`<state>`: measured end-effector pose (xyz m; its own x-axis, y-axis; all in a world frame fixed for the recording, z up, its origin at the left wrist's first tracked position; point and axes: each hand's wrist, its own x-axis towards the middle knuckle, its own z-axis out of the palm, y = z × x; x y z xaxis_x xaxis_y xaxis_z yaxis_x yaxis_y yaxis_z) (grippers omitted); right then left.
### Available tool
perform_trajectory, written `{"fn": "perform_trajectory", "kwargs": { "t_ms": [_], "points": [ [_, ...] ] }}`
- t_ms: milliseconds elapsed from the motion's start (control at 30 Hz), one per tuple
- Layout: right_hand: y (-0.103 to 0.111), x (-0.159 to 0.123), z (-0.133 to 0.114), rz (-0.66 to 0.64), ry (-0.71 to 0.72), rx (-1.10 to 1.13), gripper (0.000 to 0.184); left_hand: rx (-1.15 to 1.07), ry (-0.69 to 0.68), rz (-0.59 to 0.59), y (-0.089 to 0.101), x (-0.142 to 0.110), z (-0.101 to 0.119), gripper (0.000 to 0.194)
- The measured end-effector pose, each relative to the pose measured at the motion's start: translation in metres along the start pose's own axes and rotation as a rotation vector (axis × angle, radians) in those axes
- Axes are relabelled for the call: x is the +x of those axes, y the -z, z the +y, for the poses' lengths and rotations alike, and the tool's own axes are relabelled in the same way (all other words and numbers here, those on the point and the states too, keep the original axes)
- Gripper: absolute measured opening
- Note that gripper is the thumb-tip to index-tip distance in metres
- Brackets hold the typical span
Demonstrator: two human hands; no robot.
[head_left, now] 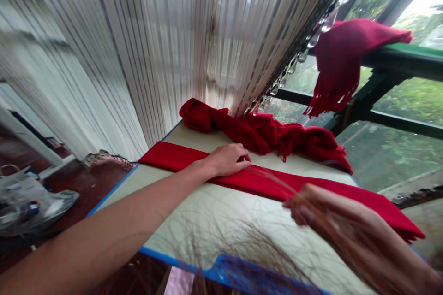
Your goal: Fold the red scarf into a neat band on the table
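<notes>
A long red cloth, folded into a flat strip like a scarf [273,183], lies across a pale board with blue edges [194,212]. My left hand [226,159] rests on the middle of this strip, its fingers curled down against the fabric. Just to the right, my right hand [318,209] is closed in front of the strip and slightly blurred. Thin brownish strands cross it and reach toward my left hand; whether it grips them or anything else cannot be made out. Behind the strip, a crumpled red scarf with fringe [263,133] lies along the board's far side.
Another fringed red scarf [346,60] hangs over a green window rail [408,57]. A sheer striped curtain [166,46] with a beaded edge drapes down behind the board. On the floor at left sits a clear plastic bag [34,207]. Loose hair blurs the foreground.
</notes>
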<state>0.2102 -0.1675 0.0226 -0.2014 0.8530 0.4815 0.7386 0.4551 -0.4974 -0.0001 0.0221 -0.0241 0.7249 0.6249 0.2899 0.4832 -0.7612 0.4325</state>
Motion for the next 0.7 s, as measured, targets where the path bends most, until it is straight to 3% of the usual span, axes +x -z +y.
{"fn": "perform_trajectory", "kwargs": {
  "t_ms": [133, 233, 400, 533, 700],
  "points": [
    [-0.033, 0.058, 0.037, -0.11, -0.08, -0.201, 0.029, 0.005, -0.019, 0.008, -0.002, 0.0, -0.001, 0.02],
    [-0.055, 0.077, 0.069, -0.116, -0.085, -0.343, 0.036, -0.014, -0.051, 0.033, -0.003, 0.0, -0.001, 0.018],
    [-0.064, 0.076, 0.098, -0.153, -0.172, -0.376, 0.037, -0.075, -0.036, 0.047, -0.001, -0.002, 0.003, 0.019],
    [-0.061, 0.072, 0.102, -0.163, -0.219, -0.408, 0.048, -0.021, -0.005, 0.029, 0.001, -0.002, 0.003, 0.021],
    [-0.062, 0.071, 0.104, -0.13, -0.201, -0.464, 0.049, 0.034, 0.018, 0.006, 0.002, -0.001, 0.002, 0.025]
  ]
}}
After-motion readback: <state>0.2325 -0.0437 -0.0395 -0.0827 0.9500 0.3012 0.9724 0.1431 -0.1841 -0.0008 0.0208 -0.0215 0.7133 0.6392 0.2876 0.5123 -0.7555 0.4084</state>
